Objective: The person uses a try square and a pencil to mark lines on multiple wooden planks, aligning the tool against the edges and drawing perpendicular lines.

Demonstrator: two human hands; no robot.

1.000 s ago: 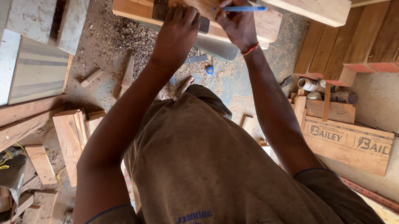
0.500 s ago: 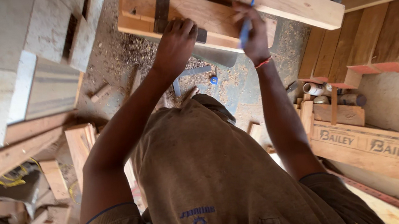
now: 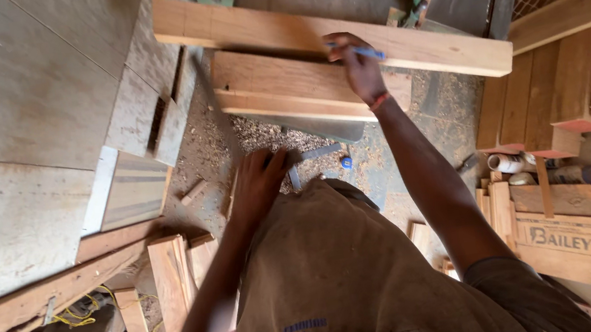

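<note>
Right hand [image 3: 358, 66] grip: slim blue pen [image 3: 360, 51] on pale wood plank [image 3: 278, 88].

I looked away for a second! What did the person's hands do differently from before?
The left hand has left the wooden plank and dropped down near the body, and the dark metal square it was pressing there is gone from the plank. The right hand has stayed up on the planks, holding the blue pen. The stacked planks themselves lie as before.
</note>
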